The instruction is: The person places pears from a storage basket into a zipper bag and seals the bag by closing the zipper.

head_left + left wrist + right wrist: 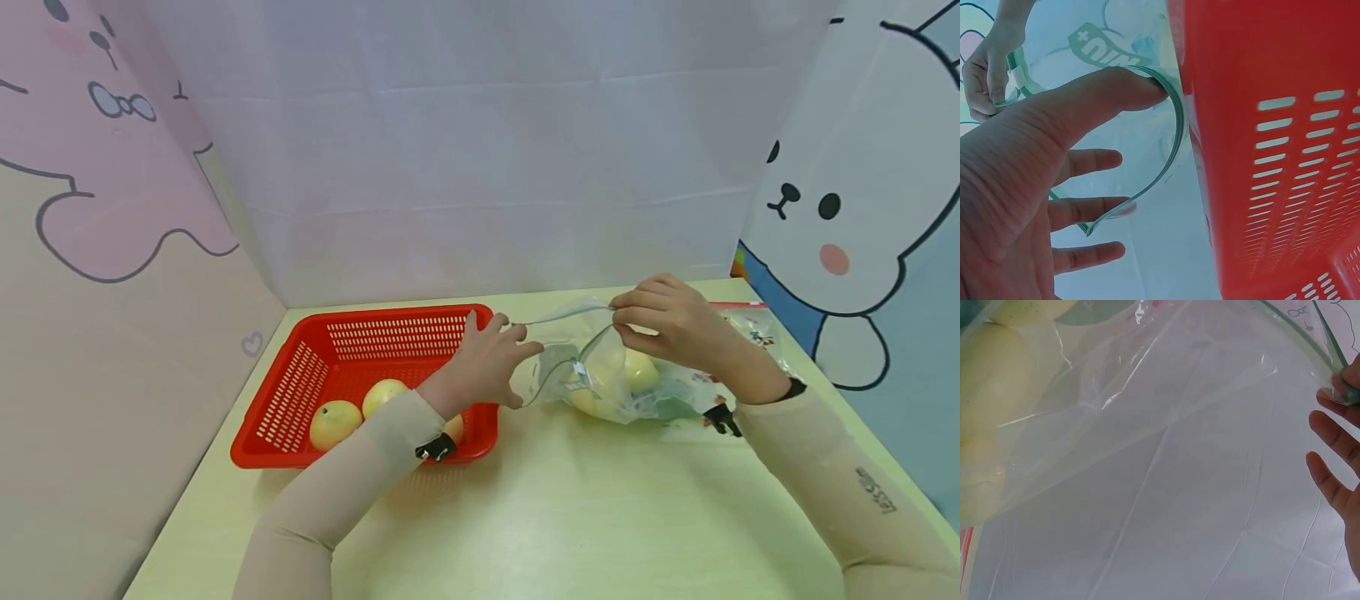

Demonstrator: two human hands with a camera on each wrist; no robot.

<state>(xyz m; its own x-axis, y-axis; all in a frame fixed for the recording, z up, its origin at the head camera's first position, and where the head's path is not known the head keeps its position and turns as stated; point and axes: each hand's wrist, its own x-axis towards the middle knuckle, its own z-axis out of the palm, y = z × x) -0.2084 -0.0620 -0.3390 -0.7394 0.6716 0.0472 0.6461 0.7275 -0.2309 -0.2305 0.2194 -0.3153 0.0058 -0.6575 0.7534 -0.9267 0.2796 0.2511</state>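
A clear zip bag (618,404) with a green-edged mouth lies on the table, holding several round, pale-yellow fruits (640,372). My right hand (667,327) pinches the bag's rim between thumb and fingertips and lifts it; in the right wrist view its other fingers (1329,481) spread away from the plastic. At the opposite side of the mouth is my left hand (483,360), its fingers spread. In the left wrist view, the left thumb (1104,94) touches the rim, which bows outward, and one fingertip meets the lower edge.
A red perforated basket (300,457) stands at the left, close beside the left hand, with yellow fruits (334,425) in it; the left forearm partly covers them. Behind the right wrist lies another clear bag (753,321) with a red top strip and printed figures. Curtains surround the table (525,517).
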